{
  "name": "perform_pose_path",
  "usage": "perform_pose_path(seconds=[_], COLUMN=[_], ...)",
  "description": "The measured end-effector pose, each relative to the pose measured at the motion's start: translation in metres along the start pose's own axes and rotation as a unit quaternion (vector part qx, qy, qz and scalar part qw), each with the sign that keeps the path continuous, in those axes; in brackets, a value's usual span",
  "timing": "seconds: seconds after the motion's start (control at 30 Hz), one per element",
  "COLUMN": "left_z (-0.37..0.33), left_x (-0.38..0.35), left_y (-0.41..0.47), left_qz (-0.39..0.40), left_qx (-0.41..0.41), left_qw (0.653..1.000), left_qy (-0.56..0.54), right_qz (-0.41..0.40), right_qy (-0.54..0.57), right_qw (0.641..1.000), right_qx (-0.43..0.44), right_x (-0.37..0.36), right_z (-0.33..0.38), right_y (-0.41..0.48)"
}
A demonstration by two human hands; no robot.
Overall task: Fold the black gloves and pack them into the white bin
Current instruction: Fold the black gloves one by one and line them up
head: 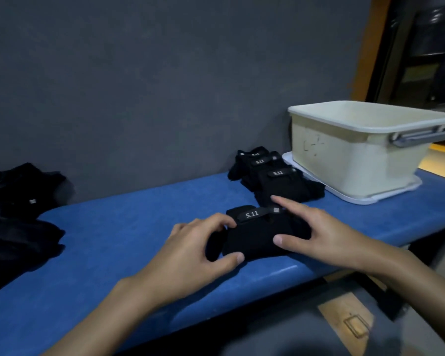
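A folded black glove (257, 235) with a "5.11" wrist tab lies near the front edge of the blue table (129, 222). My left hand (190, 250) grips its left end, fingers curled over the top and thumb at the front. My right hand (316, 235) holds its right end, thumb on the front and index finger stretched out over the back. Behind it, several folded black gloves (275, 176) lie in a row against the white bin (355, 155). The bin stands on a white lid at the right; its inside is hidden.
A loose pile of unfolded black gloves (18, 217) lies at the table's left end. A grey wall (165, 86) runs along the back of the table. The table's front edge is just under my hands, with floor below at the right.
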State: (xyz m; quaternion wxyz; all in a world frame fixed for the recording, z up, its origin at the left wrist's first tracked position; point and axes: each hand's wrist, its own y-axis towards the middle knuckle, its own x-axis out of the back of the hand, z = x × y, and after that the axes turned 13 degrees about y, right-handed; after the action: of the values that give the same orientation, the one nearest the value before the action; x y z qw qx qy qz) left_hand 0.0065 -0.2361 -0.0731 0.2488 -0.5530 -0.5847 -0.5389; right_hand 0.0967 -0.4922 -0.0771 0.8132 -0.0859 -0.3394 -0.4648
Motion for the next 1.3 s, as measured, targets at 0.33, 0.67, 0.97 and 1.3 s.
perform_pose_path(seconds=[0.33, 0.67, 0.97, 1.3], left_z=[-0.072, -0.074, -0.071, -0.052], left_x=[-0.043, -0.049, -0.044, -0.008], left_y=[0.047, 0.059, 0.06, 0.039], left_qz=[-0.047, -0.023, -0.021, -0.058], left_qx=[0.009, 0.044, 0.05, 0.056], left_qw=[0.996, 0.995, 0.997, 0.995], left_qy=[0.072, 0.082, 0.062, 0.055], right_qz=[-0.064, -0.116, -0.141, -0.157], right_qy=[0.09, -0.021, -0.052, -0.069], right_qw=[0.994, 0.993, 0.988, 0.982], right_qx=[0.018, 0.018, 0.028, 0.082], right_x=[0.061, 0.058, 0.057, 0.037], right_z=[-0.033, -0.045, -0.031, 0.011], right_y=[-0.039, -0.024, -0.021, -0.01])
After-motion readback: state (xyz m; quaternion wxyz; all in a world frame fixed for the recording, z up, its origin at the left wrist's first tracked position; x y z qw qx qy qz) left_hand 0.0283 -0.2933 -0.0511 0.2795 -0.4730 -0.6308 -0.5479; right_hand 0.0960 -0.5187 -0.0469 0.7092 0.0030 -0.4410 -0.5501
